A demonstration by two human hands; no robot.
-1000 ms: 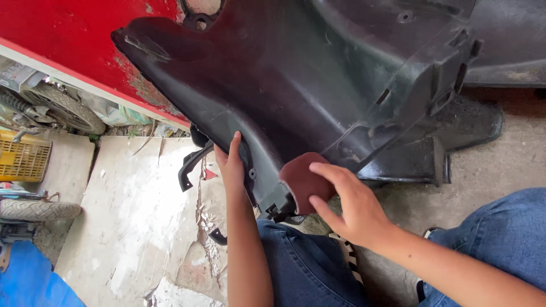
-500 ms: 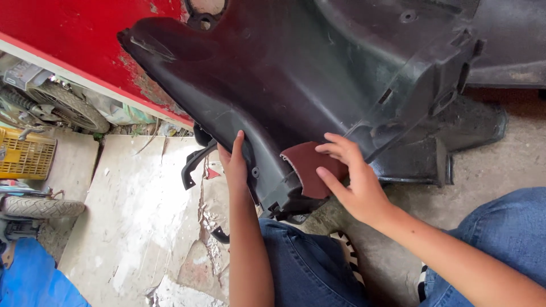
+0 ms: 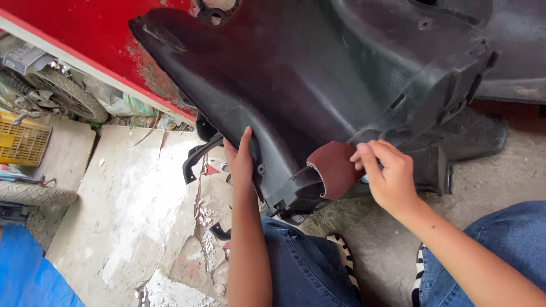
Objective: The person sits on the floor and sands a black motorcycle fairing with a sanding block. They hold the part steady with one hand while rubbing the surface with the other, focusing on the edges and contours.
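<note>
Your left hand [image 3: 242, 165] grips the edge of the big black plastic panel [image 3: 318, 79], fingers wrapped behind it, thumb on top. Your right hand [image 3: 387, 176] pinches a reddish-brown sheet, probably sandpaper [image 3: 335, 167], pressed against the panel's lower lip between your hands. Beyond your left hand sits a yellow crate [image 3: 23, 142].
</note>
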